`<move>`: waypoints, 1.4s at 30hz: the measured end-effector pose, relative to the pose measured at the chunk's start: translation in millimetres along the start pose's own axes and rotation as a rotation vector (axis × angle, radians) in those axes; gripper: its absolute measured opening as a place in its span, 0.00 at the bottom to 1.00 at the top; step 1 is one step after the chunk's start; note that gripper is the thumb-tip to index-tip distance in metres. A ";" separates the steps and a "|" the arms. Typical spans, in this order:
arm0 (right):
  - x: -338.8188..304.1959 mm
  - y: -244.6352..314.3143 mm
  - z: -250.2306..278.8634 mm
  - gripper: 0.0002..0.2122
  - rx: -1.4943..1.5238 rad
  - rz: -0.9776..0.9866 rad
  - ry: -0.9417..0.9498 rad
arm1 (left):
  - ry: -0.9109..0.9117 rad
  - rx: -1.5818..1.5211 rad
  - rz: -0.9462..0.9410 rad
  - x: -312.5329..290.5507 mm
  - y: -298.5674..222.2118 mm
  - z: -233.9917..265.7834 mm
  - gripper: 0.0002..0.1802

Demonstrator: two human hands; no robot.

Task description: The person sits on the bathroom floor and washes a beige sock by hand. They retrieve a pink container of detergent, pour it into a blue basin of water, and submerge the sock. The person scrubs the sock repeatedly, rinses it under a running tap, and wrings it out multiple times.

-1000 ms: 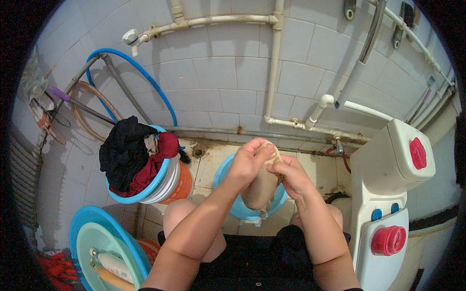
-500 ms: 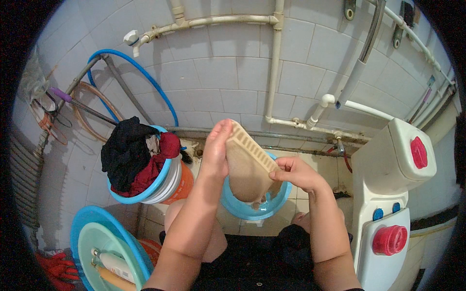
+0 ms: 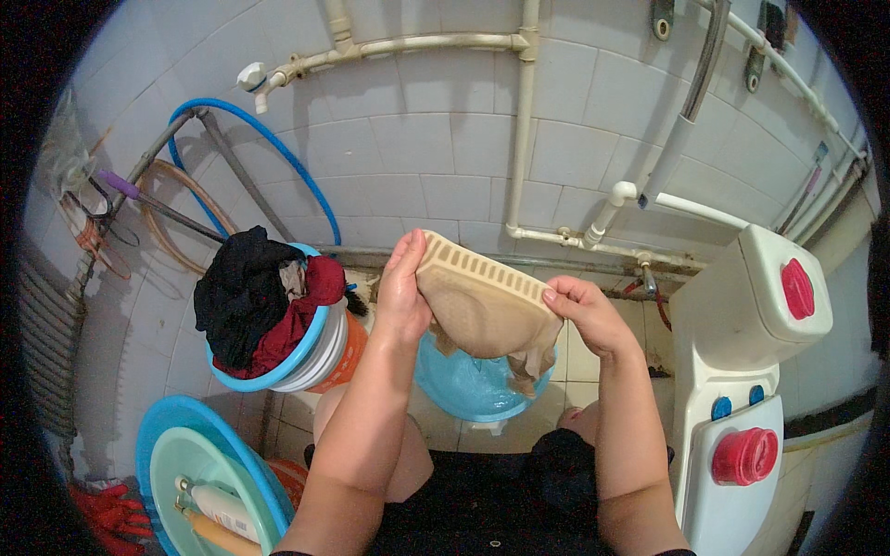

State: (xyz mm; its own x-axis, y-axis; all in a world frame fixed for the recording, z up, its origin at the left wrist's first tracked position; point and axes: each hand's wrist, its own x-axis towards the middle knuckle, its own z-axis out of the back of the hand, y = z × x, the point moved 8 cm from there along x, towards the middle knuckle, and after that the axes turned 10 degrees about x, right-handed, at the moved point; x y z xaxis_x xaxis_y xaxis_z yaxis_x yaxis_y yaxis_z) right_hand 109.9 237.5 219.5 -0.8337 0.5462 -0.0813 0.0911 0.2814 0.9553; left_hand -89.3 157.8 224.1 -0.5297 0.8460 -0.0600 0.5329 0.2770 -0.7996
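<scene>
A beige garment [image 3: 484,310] w/ a ribbed waistband is held stretched between both hands, above a blue basin [image 3: 464,385] on the tiled floor. The left hand [image 3: 403,292] is clasped on the band's left end, fingers up; the right hand [image 3: 584,313] is gripped on its right end. To the left, a tub [image 3: 311,347] piled w/ dark and red clothes [image 3: 255,301] is seen. At right, a white washer [image 3: 742,371] w/ red knobs is placed.
</scene>
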 end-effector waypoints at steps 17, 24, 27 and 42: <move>-14.2 4.1 -124.2 0.13 -1.222 0.719 -0.219 | 0.320 0.092 0.238 -6.1 81.9 -20.2 0.18; 16.1 13.4 -53.9 0.10 -1.053 0.609 -0.631 | -0.171 -0.004 0.326 -34.2 87.3 -43.7 0.22; 11.6 -11.9 -112.0 0.08 -1.430 0.303 -0.289 | 0.545 -0.349 0.276 -2.2 131.6 -0.1 0.22; -3.9 5.3 -45.7 0.09 -0.503 0.596 -0.537 | 0.225 -0.204 0.356 -2.8 114.2 -24.6 0.24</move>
State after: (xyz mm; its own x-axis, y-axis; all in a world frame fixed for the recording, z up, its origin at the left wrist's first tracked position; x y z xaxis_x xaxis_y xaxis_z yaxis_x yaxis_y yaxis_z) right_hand 88.7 200.8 237.9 -0.3519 0.8156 0.4592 0.0717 -0.4657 0.8820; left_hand -10.6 198.3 147.7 -0.1461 0.9761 -0.1607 0.7865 0.0161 -0.6174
